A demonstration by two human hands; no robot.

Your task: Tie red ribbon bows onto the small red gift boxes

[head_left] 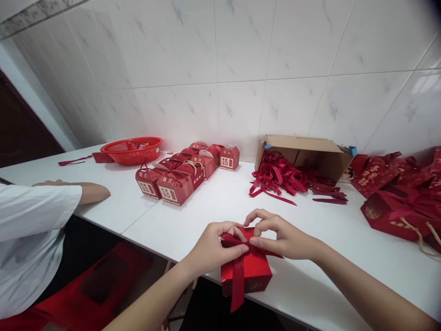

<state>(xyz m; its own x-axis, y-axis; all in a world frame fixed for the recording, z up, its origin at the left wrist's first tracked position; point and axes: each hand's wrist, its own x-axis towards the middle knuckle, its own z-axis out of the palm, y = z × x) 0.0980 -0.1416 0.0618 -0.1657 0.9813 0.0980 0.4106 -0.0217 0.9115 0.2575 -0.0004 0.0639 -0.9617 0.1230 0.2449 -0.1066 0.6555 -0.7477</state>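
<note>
A small red gift box (257,276) sits at the table's near edge, between my two hands. Dark red ribbon (238,282) lies across its top, with one tail hanging down the near side. My left hand (220,246) pinches the ribbon over the box top, thumb and fingers closed on it. From the right, my right hand (275,234) has thumb and index finger bent together at the ribbon's middle, the other fingers curled. The exact spot where the fingertips meet the ribbon is partly hidden.
Finished-looking red boxes (175,187) stand in rows at centre left, near a red plastic basket (132,151). Loose ribbons (279,174) spill from a cardboard box (303,145) by the wall. Larger red boxes (389,211) crowd the right. Another person's arm (93,193) rests at left.
</note>
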